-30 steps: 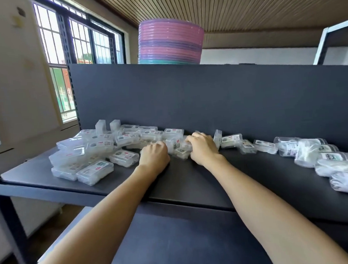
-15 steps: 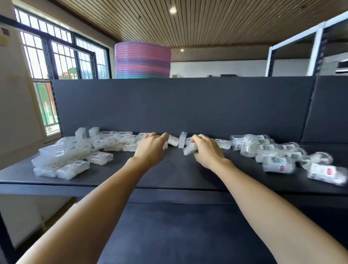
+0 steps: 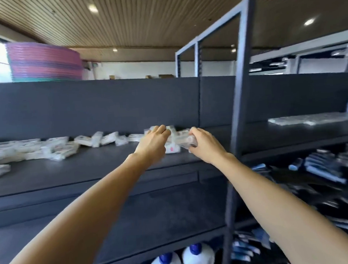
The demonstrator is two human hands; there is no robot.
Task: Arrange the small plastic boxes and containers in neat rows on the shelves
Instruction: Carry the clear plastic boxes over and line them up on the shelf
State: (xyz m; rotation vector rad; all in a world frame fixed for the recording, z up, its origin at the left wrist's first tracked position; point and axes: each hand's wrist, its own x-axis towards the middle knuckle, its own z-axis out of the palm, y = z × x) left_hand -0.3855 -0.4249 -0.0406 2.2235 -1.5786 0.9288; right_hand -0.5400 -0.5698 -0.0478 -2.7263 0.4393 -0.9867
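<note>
Several small clear plastic boxes (image 3: pixel 55 148) with labels lie scattered along the dark shelf (image 3: pixel 90 168), mostly at the left and along the back panel. At the shelf's right end, my right hand (image 3: pixel 207 147) grips a clear round container (image 3: pixel 186 140) just above the shelf. My left hand (image 3: pixel 152 146) is beside it, its fingers bent down over a small pile of clear containers (image 3: pixel 173 149). Motion blur hides whether that hand holds any of them.
A dark metal upright (image 3: pixel 239 84) stands just right of my right hand. Beyond it, flat clear packs (image 3: pixel 309 119) lie on the neighbouring shelf, with blue items (image 3: pixel 322 168) below. Stacked pink basins (image 3: pixel 44 62) sit on top at the left. White bottles (image 3: pixel 196 258) stand at the bottom.
My view and both hands have swung right along the shelf, from the small boxes to the round containers at its right end. My right hand has taken hold of a clear container.
</note>
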